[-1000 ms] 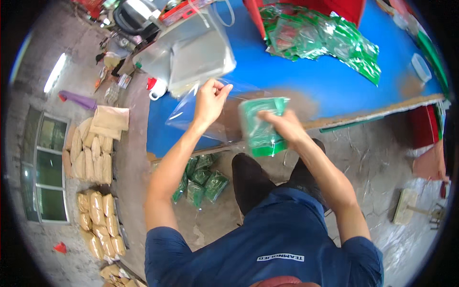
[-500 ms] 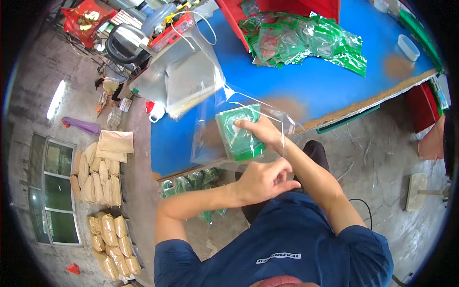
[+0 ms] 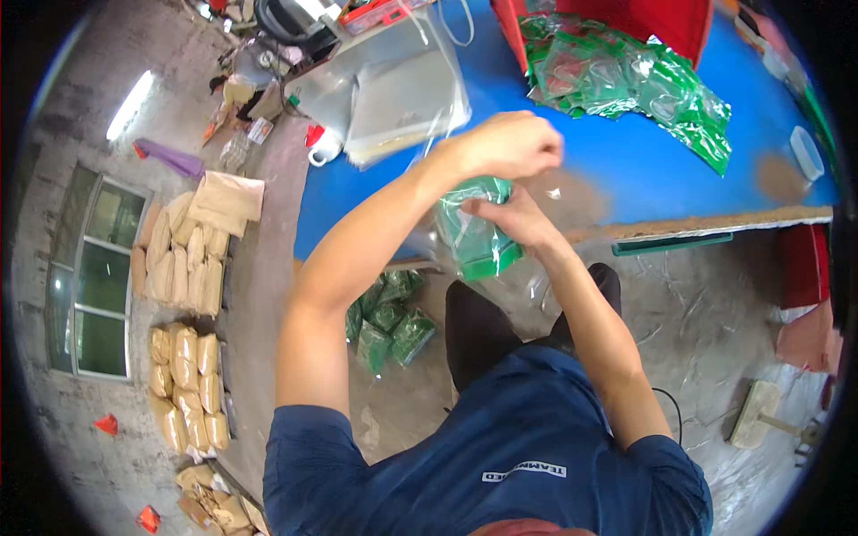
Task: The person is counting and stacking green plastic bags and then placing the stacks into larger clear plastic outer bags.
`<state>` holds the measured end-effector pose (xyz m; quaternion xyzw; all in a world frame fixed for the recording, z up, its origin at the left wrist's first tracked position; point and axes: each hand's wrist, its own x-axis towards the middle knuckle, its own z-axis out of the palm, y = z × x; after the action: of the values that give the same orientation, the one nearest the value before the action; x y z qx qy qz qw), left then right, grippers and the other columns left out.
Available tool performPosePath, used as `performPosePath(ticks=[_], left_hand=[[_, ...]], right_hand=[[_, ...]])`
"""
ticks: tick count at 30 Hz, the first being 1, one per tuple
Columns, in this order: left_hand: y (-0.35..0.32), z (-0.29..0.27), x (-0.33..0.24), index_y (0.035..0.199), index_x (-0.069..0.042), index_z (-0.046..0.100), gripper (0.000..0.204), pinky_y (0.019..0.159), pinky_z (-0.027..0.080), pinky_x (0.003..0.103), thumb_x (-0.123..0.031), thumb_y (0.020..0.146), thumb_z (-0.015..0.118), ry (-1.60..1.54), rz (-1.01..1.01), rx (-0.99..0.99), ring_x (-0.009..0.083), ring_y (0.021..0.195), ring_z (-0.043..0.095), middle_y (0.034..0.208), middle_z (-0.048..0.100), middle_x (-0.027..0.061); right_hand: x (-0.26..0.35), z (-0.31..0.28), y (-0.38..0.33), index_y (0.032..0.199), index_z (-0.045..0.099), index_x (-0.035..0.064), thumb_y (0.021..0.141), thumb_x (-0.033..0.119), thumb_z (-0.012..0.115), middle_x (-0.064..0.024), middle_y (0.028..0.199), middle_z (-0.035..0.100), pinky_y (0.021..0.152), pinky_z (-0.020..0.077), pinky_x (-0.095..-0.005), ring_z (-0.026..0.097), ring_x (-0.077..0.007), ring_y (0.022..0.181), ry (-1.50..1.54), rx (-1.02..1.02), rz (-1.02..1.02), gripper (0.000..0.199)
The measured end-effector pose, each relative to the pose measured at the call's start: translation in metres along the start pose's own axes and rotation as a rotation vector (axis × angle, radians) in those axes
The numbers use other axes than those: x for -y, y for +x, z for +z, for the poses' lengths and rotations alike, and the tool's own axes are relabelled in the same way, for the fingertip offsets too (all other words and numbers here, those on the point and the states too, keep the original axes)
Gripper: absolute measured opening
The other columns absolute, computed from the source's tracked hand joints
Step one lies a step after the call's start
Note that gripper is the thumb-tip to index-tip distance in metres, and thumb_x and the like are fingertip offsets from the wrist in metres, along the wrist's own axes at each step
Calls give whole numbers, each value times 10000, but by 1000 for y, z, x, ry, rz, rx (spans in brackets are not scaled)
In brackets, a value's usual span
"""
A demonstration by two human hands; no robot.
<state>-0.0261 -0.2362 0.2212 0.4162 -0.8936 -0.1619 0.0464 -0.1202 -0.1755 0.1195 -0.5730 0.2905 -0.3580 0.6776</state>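
My right hand [image 3: 523,219] grips a stack of green-and-clear packets [image 3: 478,219], thumb flat on top and fingers underneath. Clear plastic film lies around the stack, its outline hard to follow. Above the stack's far edge is my left hand [image 3: 518,145], its fingers curled in and slightly blurred; whatever it may hold is hidden. My left forearm passes over the table's near left part. Beyond it a pile of flat clear plastic bags [image 3: 393,103] lies on the blue table [image 3: 608,147].
A red bin [image 3: 684,27] lies at the back, green packets [image 3: 617,76] spilling from it. A red-capped white bottle [image 3: 323,145] stands by the clear bags. A clear plastic tray [image 3: 806,154] sits at the right. Filled green bags [image 3: 393,326] lie below the table's edge.
My left hand has swung from near my body up and over the far side of the stack. The stack stays in my right hand, slightly to the right. The view has shifted.
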Motion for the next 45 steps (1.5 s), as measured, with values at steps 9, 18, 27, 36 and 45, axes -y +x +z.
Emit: performPosePath(ticks=[9, 18, 27, 36, 45], left_hand=[[-39, 63, -95, 1132, -64, 654, 407, 1168, 297, 519, -225, 777, 771, 95, 485, -708, 290, 1204, 573, 1248, 606, 140], [-125, 187, 34, 1411, -34, 443, 782, 1086, 407, 415, -603, 905, 622, -1400, -615, -1307, 246, 1252, 524, 1325, 563, 143], [-116, 167, 14, 1411, -39, 470, 908, 1031, 498, 467, -749, 847, 524, -2013, -508, -860, 292, 1232, 574, 1380, 564, 150], [-101, 174, 28, 1256, -62, 588, 508, 1013, 505, 424, -390, 895, 730, -2212, -756, -1121, 267, 1136, 612, 1233, 652, 95], [-114, 162, -9, 1337, -51, 544, 428, 1002, 458, 365, -194, 956, 676, -1879, -631, -1046, 188, 1157, 583, 1269, 625, 54]], right_hand=[[-30, -31, 0, 1283, 598, 13, 837, 329, 768, -103, 1139, 679, 898, 536, -335, 652, -185, 1034, -1, 59, 174, 573], [-16, -46, -3, 1233, 612, 13, 834, 395, 760, -68, 1072, 684, 802, 553, -292, 674, -154, 918, 237, 124, 545, 573], [-47, -49, 22, 1275, 613, 47, 965, 661, 467, -98, 1155, 661, 903, 496, -415, 601, -208, 1046, 327, -75, 480, 703], [-56, -41, -23, 1520, 277, 32, 974, 697, 315, -188, 1543, 347, 1176, 254, -549, 343, -357, 1419, 1299, -111, 254, 861], [-47, -30, -12, 1461, 418, 72, 998, 545, 472, -138, 1457, 486, 1144, 328, -519, 467, -317, 1339, 1297, 46, 283, 664]])
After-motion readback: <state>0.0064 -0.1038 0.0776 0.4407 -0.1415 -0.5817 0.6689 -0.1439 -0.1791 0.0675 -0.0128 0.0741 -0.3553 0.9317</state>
